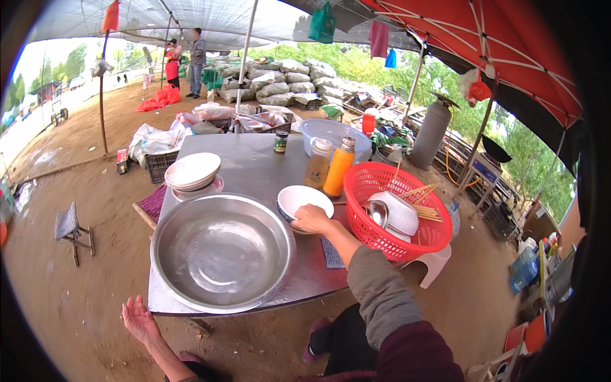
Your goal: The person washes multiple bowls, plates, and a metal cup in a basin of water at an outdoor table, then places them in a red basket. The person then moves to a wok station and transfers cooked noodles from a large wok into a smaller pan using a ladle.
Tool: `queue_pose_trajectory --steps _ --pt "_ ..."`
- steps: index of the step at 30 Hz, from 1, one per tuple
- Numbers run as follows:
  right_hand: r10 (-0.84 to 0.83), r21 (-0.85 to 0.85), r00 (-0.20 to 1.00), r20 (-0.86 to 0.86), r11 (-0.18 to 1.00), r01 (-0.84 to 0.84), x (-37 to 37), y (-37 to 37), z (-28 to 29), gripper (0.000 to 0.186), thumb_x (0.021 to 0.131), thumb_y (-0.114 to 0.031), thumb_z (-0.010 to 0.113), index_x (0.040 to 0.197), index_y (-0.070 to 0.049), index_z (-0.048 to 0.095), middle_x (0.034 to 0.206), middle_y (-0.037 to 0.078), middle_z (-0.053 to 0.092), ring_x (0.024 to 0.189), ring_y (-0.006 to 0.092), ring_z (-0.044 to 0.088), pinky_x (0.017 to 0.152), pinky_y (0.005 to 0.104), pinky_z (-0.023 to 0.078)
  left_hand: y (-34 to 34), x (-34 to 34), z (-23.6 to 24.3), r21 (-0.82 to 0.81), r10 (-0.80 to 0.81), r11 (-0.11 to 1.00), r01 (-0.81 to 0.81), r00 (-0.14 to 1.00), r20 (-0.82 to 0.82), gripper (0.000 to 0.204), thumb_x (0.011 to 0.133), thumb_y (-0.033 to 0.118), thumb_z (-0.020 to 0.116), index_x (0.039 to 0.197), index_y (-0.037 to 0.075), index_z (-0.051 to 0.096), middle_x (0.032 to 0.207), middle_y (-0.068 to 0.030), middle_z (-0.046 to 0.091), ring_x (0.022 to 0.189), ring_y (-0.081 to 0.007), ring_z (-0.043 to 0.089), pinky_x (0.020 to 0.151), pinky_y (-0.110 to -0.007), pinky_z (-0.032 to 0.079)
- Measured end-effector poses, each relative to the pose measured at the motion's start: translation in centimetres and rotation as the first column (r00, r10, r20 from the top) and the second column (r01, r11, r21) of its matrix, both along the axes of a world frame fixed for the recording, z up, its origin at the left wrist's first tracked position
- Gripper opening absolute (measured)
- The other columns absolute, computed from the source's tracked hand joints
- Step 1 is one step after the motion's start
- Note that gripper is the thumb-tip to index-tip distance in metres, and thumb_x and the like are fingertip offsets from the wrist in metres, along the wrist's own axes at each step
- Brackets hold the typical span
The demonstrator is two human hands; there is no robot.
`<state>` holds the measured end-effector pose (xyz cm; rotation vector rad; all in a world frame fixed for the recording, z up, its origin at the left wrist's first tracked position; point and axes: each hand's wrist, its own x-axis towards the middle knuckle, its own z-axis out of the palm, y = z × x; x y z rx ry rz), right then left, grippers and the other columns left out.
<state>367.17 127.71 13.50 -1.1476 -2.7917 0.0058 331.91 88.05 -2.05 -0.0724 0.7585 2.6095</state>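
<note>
Under the right hand (310,219) sits a smooth round white bowl (299,197); fingers curl over its rim, maybe gripping. The left hand (139,319) hangs spread open beside the big shiny metal basin (223,251).

A: Setting? Outdoor food stall or camp kitchen, dirt ground, tarp roof (210,19) on poles, red canopy (509,44).

B: Evidence?

A: Metal table (254,165) with large steel basin (223,251), stacked white bowls (193,170), sauce bottles (338,167). Red basket (382,184) of bowls and chopsticks. Gas cylinder (431,134) close by, filled sacks (280,79) piled behind.
</note>
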Motion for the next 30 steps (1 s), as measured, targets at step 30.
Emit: queue_pose_trajectory --steps 30 --pt "0.624 -0.228 0.737 -0.259 0.702 -0.674 -12.3 -11.3 -4.0 0.031 0.089 -0.025 0.056 0.116 -0.009 0.059 0.114 0.015 0.058 0.097 0.0262 0.059 0.082 0.0351 0.045 -0.7 0.7 0.7 0.0 -0.011 1.0 0.011 0.997 0.072 0.031 0.087 0.033 0.059 0.099 0.004 0.059 0.089 -0.0154 0.068 0.063 -0.0126 0.064 0.047 -0.023 0.048"
